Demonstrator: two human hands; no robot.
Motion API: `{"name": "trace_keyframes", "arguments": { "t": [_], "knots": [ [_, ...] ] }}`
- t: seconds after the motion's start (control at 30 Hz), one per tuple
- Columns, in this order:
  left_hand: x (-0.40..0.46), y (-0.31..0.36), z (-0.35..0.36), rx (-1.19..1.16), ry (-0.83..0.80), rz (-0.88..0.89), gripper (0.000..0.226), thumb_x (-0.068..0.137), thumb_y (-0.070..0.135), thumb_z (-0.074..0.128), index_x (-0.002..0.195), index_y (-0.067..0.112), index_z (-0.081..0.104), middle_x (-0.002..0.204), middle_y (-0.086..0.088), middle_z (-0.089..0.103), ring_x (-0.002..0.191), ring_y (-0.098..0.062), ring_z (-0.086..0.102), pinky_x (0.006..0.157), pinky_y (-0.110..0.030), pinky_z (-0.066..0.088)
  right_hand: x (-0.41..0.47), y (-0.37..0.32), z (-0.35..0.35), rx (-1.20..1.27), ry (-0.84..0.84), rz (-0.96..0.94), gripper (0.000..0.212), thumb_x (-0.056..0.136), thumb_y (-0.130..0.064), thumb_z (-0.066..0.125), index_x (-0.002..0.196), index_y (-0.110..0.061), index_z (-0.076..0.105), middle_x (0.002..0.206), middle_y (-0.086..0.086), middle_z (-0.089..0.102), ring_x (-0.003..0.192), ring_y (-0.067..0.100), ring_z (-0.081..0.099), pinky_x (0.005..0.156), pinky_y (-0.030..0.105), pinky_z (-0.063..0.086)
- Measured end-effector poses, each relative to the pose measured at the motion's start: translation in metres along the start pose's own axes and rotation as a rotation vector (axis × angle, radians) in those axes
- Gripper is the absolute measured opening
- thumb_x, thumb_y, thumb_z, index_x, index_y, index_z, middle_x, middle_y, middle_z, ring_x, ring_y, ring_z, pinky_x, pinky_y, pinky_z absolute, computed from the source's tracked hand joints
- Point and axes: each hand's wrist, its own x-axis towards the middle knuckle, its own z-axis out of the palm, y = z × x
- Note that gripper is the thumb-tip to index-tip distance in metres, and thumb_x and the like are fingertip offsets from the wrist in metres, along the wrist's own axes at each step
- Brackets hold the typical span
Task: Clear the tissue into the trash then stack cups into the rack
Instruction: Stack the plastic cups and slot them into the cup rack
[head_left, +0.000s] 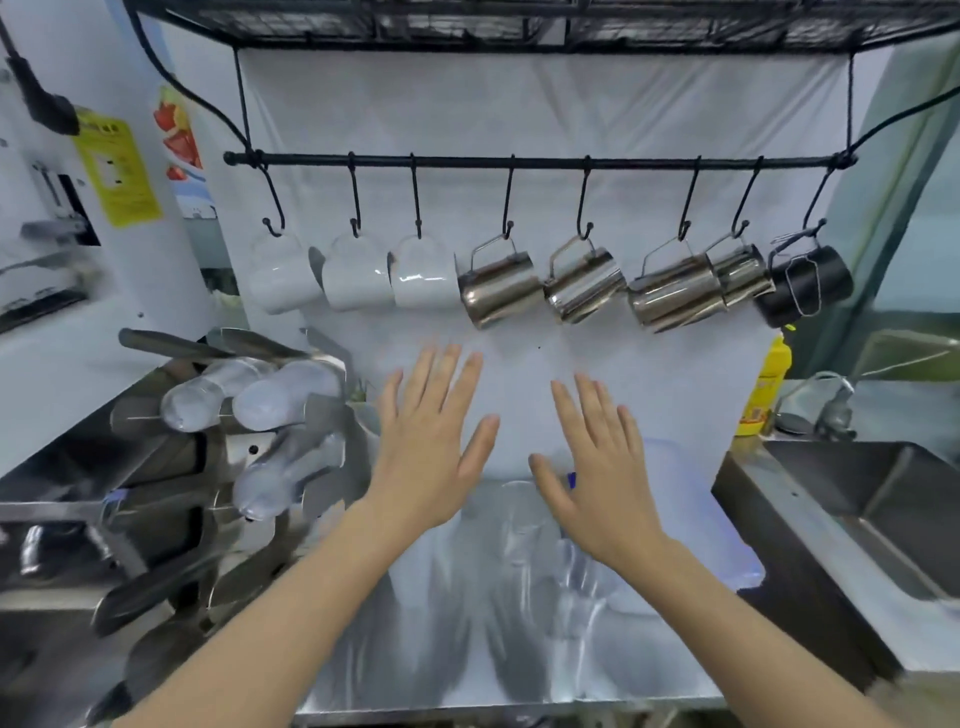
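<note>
My left hand (434, 441) and my right hand (597, 467) are both raised flat over the steel counter (441, 649), fingers spread, holding nothing. Under and between them stand clear plastic cups (519, 519), blurred, and more clear cups (582, 587) below my right palm. A steel cup rack (218, 467) stands at the left, with stacks of clear cups (249, 395) lying slanted in its slots. No tissue or trash bin shows in view.
A black rail (519, 161) across the white backdrop carries hooks with three white mugs (353, 275), several steel pitchers (582, 286) and a black pitcher (805, 286). A yellow bottle (763, 389) and a sink (883, 493) are at the right.
</note>
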Motion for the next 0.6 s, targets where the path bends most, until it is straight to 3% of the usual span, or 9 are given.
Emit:
{"name": "trace_keyframes", "arguments": {
  "t": [0.23,0.33,0.47,0.6],
  "knots": [
    [-0.038,0.012,0.061,-0.091,-0.209,-0.088,0.069,0.096,0.057,0.022,0.157,0.024,0.023,0.167,0.001,0.021,0.155,-0.02,0.013,0.123,-0.049,0.014,-0.062,0.056,0.034,-0.008,-0.226,0.15,0.076,0.09,-0.056,0.031,0.155,-0.026,0.006,0.165,0.0,0.003,0.153,0.02,0.001,0.123,0.044,0.008],
    [-0.052,0.019,0.085,-0.122,-0.317,-0.164,0.074,0.092,0.059,0.018,0.158,0.025,0.019,0.168,0.003,0.016,0.156,-0.018,0.007,0.125,-0.044,0.008,-0.082,0.079,0.045,-0.02,-0.321,0.197,0.079,0.088,-0.061,0.025,0.155,-0.026,0.002,0.165,-0.001,-0.001,0.153,0.019,-0.002,0.123,0.041,0.002],
    [-0.067,0.022,0.108,-0.16,-0.418,-0.249,0.07,0.099,0.054,0.033,0.158,0.022,0.017,0.168,0.001,0.015,0.156,-0.019,0.009,0.124,-0.041,0.01,-0.101,0.094,0.058,-0.01,-0.433,0.238,0.085,0.084,-0.067,0.023,0.154,-0.026,-0.002,0.164,-0.002,-0.006,0.152,0.019,-0.004,0.123,0.04,-0.001],
    [-0.062,0.025,0.133,-0.213,-0.468,-0.297,0.084,0.088,0.063,0.028,0.157,0.016,0.022,0.166,-0.003,0.022,0.154,-0.021,0.017,0.125,-0.038,0.017,-0.101,0.104,0.072,0.021,-0.545,0.283,0.092,0.077,-0.069,0.023,0.154,-0.026,-0.004,0.165,-0.002,-0.007,0.152,0.016,-0.007,0.124,0.04,-0.001]
  ]
}}
